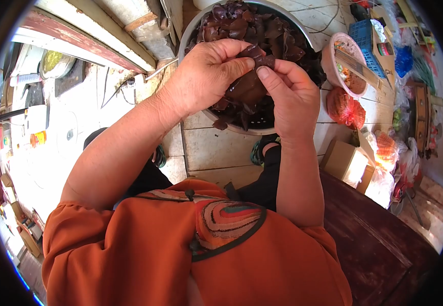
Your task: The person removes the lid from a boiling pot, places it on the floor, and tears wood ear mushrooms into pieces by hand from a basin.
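Left hand [206, 75], right hand [296, 101] pinch dark piece [265, 61] above heaped colander [265, 124]

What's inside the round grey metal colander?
A heap of glossy, dark-brown, ruffled pieces lies in the colander. The left hand and right hand hide some; whatever lies beneath the top layer can't be seen.

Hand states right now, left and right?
Left hand: closed, pinching a dark brown piece.
Right hand: closed, pinching dark brown material; same piece or another, can't tell.

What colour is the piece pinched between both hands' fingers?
The held piece is dark purplish brown, best seen in the head view.
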Motion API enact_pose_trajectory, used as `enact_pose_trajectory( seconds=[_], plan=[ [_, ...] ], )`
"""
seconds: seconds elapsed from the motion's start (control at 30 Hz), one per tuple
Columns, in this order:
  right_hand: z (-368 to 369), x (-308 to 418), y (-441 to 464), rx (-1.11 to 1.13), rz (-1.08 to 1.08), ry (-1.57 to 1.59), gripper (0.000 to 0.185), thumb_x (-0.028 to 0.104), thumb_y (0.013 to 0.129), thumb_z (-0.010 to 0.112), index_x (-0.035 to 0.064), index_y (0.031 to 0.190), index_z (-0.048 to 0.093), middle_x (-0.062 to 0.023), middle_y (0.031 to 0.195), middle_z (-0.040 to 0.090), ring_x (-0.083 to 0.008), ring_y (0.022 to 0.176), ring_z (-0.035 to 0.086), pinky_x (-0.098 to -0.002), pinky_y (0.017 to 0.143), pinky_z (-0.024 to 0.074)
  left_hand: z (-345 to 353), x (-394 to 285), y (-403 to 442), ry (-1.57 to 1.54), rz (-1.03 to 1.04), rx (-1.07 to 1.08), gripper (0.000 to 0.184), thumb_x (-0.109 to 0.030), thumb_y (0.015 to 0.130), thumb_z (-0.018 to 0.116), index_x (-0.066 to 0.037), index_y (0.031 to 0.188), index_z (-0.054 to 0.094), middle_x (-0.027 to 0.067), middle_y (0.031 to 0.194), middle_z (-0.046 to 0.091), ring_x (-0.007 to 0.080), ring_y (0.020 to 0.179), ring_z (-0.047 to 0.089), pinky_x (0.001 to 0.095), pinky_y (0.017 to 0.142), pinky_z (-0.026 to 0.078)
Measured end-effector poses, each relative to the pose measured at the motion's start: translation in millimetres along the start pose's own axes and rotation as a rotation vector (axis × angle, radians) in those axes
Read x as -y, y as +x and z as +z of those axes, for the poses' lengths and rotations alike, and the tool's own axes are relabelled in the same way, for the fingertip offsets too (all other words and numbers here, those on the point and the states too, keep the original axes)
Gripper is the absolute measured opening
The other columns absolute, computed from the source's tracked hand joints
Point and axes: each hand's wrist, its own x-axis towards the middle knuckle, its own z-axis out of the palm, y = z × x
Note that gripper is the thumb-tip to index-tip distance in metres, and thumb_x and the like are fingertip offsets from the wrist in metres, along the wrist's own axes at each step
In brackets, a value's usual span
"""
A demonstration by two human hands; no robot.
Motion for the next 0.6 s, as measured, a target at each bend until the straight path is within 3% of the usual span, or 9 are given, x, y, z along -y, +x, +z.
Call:
enact_pose_trajectory(
  seconds=[0.1, 0.2, 0.3, 0.53, 0.6],
  plan=[
    [-2.7, -6.2, 0.9, 0.002, -0.058, -0.070, 0.015, 0.003, 0.080, 0.069, -0.0026, 0.093, 0.065, -0.0038, 0.082, 0.067, -0.0055, 0.071, 0.059, -0.0181, 0.064, 0.0488, -1.6, -7.5, -2.5, 0.110, -0.036, -0.022, 0.018, -0.014, 0.091, 0.058, -0.005, 0.105, 0.065, -0.0041, 0.086, 0.064, 0.0007, 0.074, 0.052, 0.0154, 0.064, 0.041],
    [-3.7, -5.4, 0.0, 0.012, -0.091, -0.135, 0.014, 0.003, 0.080, 0.070, -0.0025, 0.093, 0.065, -0.0036, 0.079, 0.067, -0.0051, 0.070, 0.059, -0.0184, 0.063, 0.0490, -6.3, -4.8, 0.0, 0.026, -0.101, -0.025, 0.015, -0.016, 0.089, 0.061, -0.006, 0.100, 0.067, -0.0054, 0.083, 0.063, 0.0007, 0.069, 0.051, 0.0151, 0.058, 0.038],
    [-5.0, -1.9, -0.2, 0.027, -0.070, -0.152, 0.015, 0.004, 0.080, 0.070, -0.0025, 0.092, 0.065, -0.0032, 0.077, 0.067, -0.0046, 0.067, 0.058, -0.0186, 0.062, 0.0487, -7.7, -3.0, 1.8, -0.031, -0.082, -0.021, 0.017, -0.015, 0.086, 0.064, -0.001, 0.096, 0.067, -0.0013, 0.075, 0.062, 0.0052, 0.066, 0.053, 0.0216, 0.059, 0.046],
    [-8.2, 5.5, -2.1, 0.113, 0.017, -0.215, 0.010, 0.002, 0.078, 0.069, -0.0016, 0.086, 0.064, -0.0009, 0.073, 0.064, -0.0031, 0.064, 0.055, -0.0177, 0.058, 0.0458, -7.4, -4.0, -0.1, 0.097, -0.090, 0.028, 0.011, -0.010, 0.086, 0.062, -0.002, 0.094, 0.064, -0.0009, 0.080, 0.062, 0.0049, 0.071, 0.055, 0.0193, 0.066, 0.046],
    [-7.1, 4.5, -3.4, 0.110, 0.015, -0.187, 0.009, 0.001, 0.078, 0.068, -0.0012, 0.085, 0.064, -0.0002, 0.071, 0.063, -0.0025, 0.063, 0.055, -0.0173, 0.057, 0.0452, -7.4, -2.3, -0.3, -0.098, -0.130, 0.105, 0.011, -0.008, 0.085, 0.062, -0.001, 0.093, 0.064, 0.0003, 0.081, 0.063, 0.0063, 0.072, 0.058, 0.0204, 0.067, 0.048]
  ],
)
